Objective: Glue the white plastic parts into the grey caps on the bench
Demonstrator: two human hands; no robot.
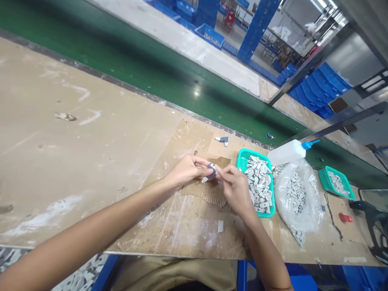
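In front of me, over a torn piece of cardboard (209,199), I hold a small grey-and-white part (213,170). My left hand (188,169) is closed on it from the left, thumb and fingers pinching it. With closed fingertips my right hand (238,189) grips its right end; fingers partly hide the part, so its exact shape is unclear. A similar grey-and-white piece (223,140) lies beyond my hands on the worktable. Right of my right hand stands a turquoise basket (273,202) filled with small pale flat pieces.
A white bottle with a blue nozzle (287,152) lies behind a clear plastic bag (313,190) of small pieces. Farther right are a smaller turquoise basket (351,193), a red item (345,218) and a black object (368,226). A green belt (169,91) runs along the table's far edge.
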